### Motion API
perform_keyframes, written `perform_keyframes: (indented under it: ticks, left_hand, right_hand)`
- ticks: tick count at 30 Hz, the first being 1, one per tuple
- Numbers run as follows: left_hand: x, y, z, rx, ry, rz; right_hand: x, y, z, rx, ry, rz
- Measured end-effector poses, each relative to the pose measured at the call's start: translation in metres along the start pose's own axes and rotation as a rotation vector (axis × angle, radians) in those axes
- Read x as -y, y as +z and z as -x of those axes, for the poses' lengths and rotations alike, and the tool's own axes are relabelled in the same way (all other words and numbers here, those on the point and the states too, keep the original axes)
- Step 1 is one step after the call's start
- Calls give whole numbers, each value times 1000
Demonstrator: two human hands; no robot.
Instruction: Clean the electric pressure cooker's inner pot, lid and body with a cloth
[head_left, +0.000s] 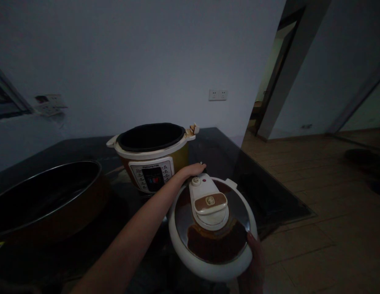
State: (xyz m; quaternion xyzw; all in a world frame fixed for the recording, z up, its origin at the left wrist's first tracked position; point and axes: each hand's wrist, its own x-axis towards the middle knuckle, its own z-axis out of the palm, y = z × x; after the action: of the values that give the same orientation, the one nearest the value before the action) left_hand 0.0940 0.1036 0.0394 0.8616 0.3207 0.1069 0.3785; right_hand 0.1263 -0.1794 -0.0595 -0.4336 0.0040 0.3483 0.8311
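A round pressure cooker lid point(214, 241), white-rimmed with a shiny top, brown patch and white handle, is held tilted over the table's front. My left hand point(194, 168) reaches across to its far edge and grips it beside the steam valve; the fingertips are partly hidden. My right hand point(255, 251) is closed on the lid's right rim, thumb on top and the other fingers hidden beneath. Behind the lid stands the electric pressure cooker point(151, 169), uncovered, with a dark inside and a button panel on its front.
A large dark pan point(64, 204) stands at the left on the dark table point(254, 183). A white wall rises behind, with a socket point(217, 95) and more sockets point(50, 104) at the left. Tiled floor point(315, 245) and a doorway point(276, 69) lie to the right.
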Motion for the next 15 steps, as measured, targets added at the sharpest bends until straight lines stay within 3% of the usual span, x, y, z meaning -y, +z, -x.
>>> perform_keyframes:
  ticks: [5, 15]
  left_hand:
    - [1, 0, 19, -12, -59, 96]
    - [5, 9, 98, -168, 81, 303]
  right_hand:
    - [0, -1, 0, -14, 19, -14]
    - [3, -1, -1, -35, -21, 54]
